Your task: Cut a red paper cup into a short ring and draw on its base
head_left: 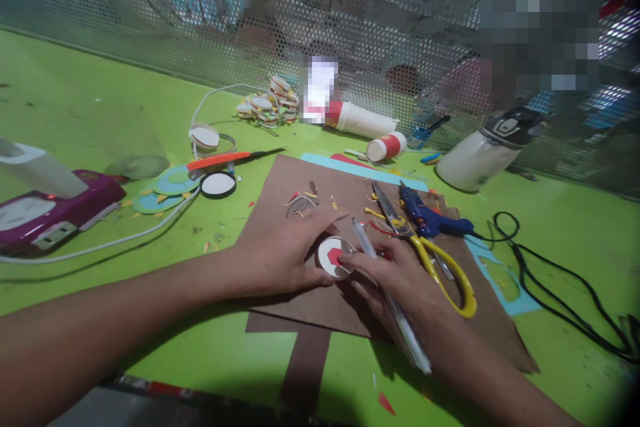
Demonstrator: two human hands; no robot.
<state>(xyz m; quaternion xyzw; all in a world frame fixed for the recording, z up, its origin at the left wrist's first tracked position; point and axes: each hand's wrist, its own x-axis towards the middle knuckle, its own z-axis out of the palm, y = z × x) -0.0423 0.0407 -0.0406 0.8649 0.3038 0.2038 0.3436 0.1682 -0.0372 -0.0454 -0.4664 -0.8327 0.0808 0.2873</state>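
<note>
My left hand grips the edge of a small round white disc, thumb at its near side and fingers at the far side. A red paper piece with straight edges lies on the disc. My right hand has a clear pen tucked between its fingers, its tip pointing up and away. Fingertips of that hand press at the red piece and the disc's right edge. Just right of this hand lie scissors with yellow handles, blades pointing away. Brown card lies beneath both hands.
A blue glue gun with a black cord lies beyond the scissors. At left stand a purple power strip and an orange craft knife. Paper cups, a white bottle and a pile of small discs line the mesh wall.
</note>
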